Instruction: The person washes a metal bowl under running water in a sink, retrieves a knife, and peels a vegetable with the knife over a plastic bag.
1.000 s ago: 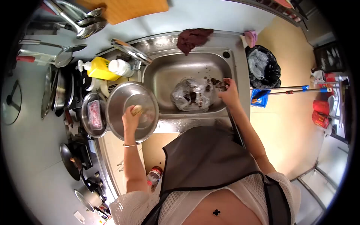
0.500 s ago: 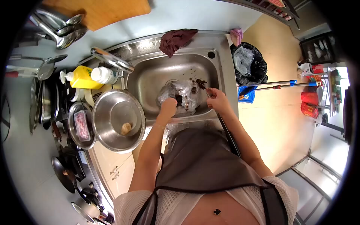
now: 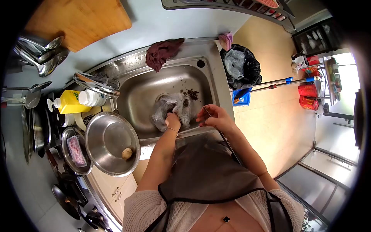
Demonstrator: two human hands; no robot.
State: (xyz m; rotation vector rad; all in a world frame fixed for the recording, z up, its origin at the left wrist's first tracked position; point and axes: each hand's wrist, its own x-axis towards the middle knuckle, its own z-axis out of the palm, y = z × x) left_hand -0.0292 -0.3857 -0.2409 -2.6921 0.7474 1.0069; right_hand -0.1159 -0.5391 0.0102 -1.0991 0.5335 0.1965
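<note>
My left hand (image 3: 173, 122) reaches into the opening of a clear plastic bag (image 3: 159, 113) in the metal sink (image 3: 135, 92); its fingertips are hidden in the bag. Over the sink's right front edge is my right hand (image 3: 215, 118), fingers curled apart, dark dirt on the fingertips, holding a thin dark tool whose shaft runs down toward the apron. Dark crumbs (image 3: 192, 94) lie on the sink floor behind the bag. A steel bowl (image 3: 104, 135) to the left holds one round tan piece (image 3: 126, 153).
A faucet (image 3: 96, 84), a yellow bottle (image 3: 71, 102) and a white bottle (image 3: 92, 98) stand left of the sink. A dark red cloth (image 3: 163, 53) hangs on the back rim. A black-lined bin (image 3: 249, 69) is at the right. A packaged item (image 3: 76, 151) lies in a smaller bowl.
My left hand has let go of the tan piece in the steel bowl and moved right into the bag. My right hand has drawn back from the dark crumbs. The view has shifted.
</note>
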